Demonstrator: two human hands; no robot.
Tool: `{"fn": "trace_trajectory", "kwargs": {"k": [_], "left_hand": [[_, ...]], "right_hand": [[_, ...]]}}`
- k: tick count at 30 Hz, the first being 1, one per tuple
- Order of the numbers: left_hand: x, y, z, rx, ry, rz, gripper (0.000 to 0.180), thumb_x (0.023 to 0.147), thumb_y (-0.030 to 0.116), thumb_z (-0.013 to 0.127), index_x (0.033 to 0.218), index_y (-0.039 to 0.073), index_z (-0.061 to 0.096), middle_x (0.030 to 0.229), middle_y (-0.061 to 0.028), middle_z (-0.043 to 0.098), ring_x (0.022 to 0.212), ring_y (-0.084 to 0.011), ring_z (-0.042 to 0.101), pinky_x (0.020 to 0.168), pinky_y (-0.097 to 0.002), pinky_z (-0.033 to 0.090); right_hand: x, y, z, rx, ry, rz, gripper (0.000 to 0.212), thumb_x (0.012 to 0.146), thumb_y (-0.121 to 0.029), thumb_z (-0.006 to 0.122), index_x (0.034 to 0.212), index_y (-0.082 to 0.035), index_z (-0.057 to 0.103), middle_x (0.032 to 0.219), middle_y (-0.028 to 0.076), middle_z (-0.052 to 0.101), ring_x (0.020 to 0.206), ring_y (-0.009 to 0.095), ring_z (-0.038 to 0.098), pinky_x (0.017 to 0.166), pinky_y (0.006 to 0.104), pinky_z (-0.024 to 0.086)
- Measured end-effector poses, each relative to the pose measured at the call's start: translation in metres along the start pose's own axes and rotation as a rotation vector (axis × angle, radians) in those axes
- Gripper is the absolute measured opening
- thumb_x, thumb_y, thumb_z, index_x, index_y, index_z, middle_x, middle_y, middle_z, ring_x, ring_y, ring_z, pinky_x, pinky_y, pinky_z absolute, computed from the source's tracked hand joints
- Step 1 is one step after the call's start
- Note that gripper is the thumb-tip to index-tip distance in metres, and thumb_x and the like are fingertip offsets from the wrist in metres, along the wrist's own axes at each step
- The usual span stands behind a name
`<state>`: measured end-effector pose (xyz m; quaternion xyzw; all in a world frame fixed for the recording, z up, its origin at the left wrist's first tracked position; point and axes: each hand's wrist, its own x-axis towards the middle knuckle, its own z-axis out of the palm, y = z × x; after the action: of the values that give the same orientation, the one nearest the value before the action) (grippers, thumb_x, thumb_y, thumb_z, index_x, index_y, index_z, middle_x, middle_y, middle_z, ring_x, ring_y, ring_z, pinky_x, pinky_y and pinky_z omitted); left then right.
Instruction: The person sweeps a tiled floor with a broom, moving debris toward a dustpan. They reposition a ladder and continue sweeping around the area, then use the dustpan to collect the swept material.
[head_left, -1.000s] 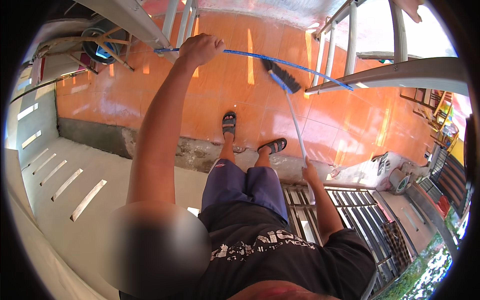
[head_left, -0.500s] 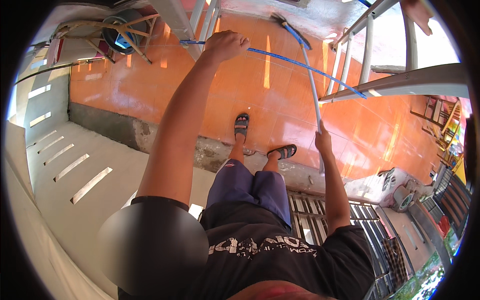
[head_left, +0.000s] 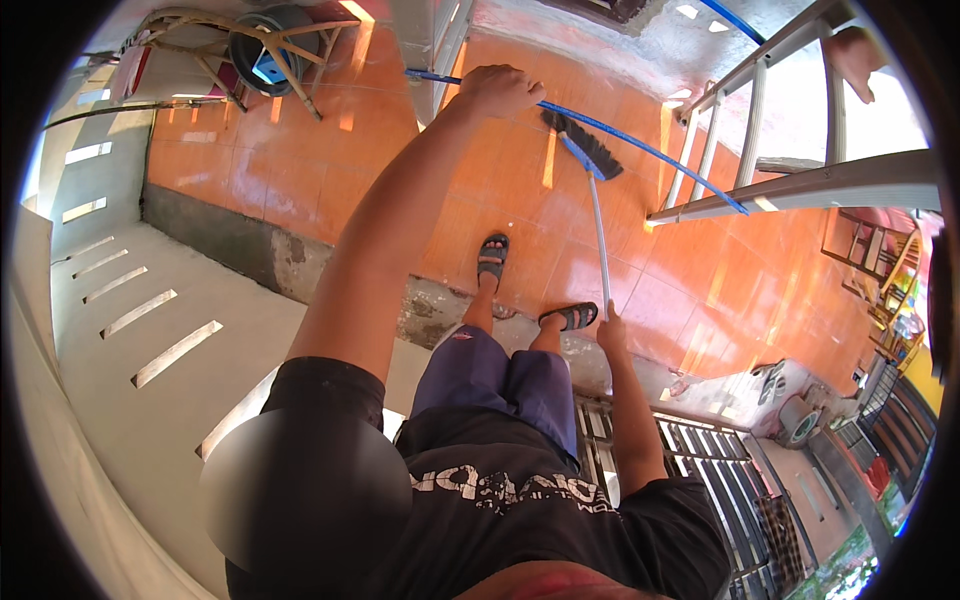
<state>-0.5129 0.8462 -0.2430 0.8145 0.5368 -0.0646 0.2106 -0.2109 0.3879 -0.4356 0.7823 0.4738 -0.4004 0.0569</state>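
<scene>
My left hand (head_left: 503, 92) is stretched out far ahead, its fingers closed around a long, thin blue pole or cord (head_left: 640, 143); I cannot tell which. This blue length runs from beside a ladder on the left to the ladder (head_left: 790, 183) on the right. Lower down, my right hand (head_left: 611, 328) grips the pale handle of a broom (head_left: 599, 225). The broom's blue head with dark bristles lies on the orange tiles, just beyond my feet and under the blue length.
Another person's bare hand or foot (head_left: 854, 62) shows by the right ladder. Wooden-framed furniture and a dark tub (head_left: 268, 55) stand at the far left. A slotted wall (head_left: 150, 320) runs along my left, and a metal grille (head_left: 700, 455) is near my right side.
My right hand has shifted left and nearer, drawing the broom head toward me over the tiles. My left hand keeps its grip, and the view has shifted slightly.
</scene>
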Motion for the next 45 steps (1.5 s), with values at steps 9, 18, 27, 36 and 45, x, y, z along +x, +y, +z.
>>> {"fn": "trace_trajectory", "kwargs": {"k": [9, 18, 27, 36, 45], "left_hand": [[-0.005, -0.007, 0.001, -0.103, 0.034, 0.038, 0.051, 0.097, 0.049, 0.04, 0.078, 0.009, 0.063, 0.079, -0.0095, 0.066, 0.083, -0.0287, 0.064, 0.076, -0.0444, 0.05], [-0.007, -0.008, 0.012, -0.022, 0.206, 0.117, 0.051, 0.097, 0.046, 0.039, 0.077, 0.009, 0.067, 0.078, -0.0119, 0.067, 0.08, -0.0309, 0.065, 0.075, -0.0461, 0.051], [-0.003, -0.008, 0.007, -0.055, 0.139, 0.075, 0.052, 0.095, 0.046, 0.038, 0.077, 0.006, 0.067, 0.083, -0.0135, 0.069, 0.085, -0.0329, 0.066, 0.079, -0.0454, 0.051], [0.002, -0.009, 0.018, -0.018, 0.208, 0.059, 0.051, 0.094, 0.047, 0.039, 0.081, 0.009, 0.07, 0.088, -0.0141, 0.07, 0.089, -0.033, 0.066, 0.082, -0.0459, 0.051], [-0.023, -0.017, 0.022, -0.067, 0.261, 0.193, 0.032, 0.095, 0.035, 0.05, 0.097, 0.009, 0.068, 0.088, -0.0141, 0.069, 0.091, -0.0315, 0.065, 0.091, -0.0451, 0.047]], "right_hand": [[-0.051, 0.027, 0.006, 0.062, 0.01, -0.053, 0.065, 0.083, -0.001, 0.049, 0.147, -0.006, 0.037, 0.101, 0.035, 0.062, 0.094, 0.047, 0.062, 0.081, 0.0513, 0.048], [-0.04, 0.019, -0.007, 0.027, -0.027, 0.005, 0.066, 0.083, -0.008, 0.057, 0.146, -0.008, 0.039, 0.104, 0.033, 0.063, 0.096, 0.046, 0.063, 0.083, 0.0486, 0.05], [-0.039, 0.016, 0.005, 0.035, -0.039, 0.017, 0.062, 0.083, -0.008, 0.054, 0.144, -0.008, 0.041, 0.098, 0.033, 0.063, 0.094, 0.046, 0.063, 0.085, 0.0512, 0.049], [-0.043, 0.017, -0.001, 0.071, -0.044, 0.024, 0.065, 0.083, -0.011, 0.058, 0.145, -0.009, 0.04, 0.099, 0.032, 0.064, 0.093, 0.045, 0.064, 0.083, 0.0502, 0.05], [-0.057, 0.008, -0.02, 0.105, -0.024, 0.025, 0.064, 0.083, -0.012, 0.058, 0.144, -0.009, 0.042, 0.108, 0.031, 0.063, 0.1, 0.045, 0.063, 0.087, 0.0486, 0.049]]}}
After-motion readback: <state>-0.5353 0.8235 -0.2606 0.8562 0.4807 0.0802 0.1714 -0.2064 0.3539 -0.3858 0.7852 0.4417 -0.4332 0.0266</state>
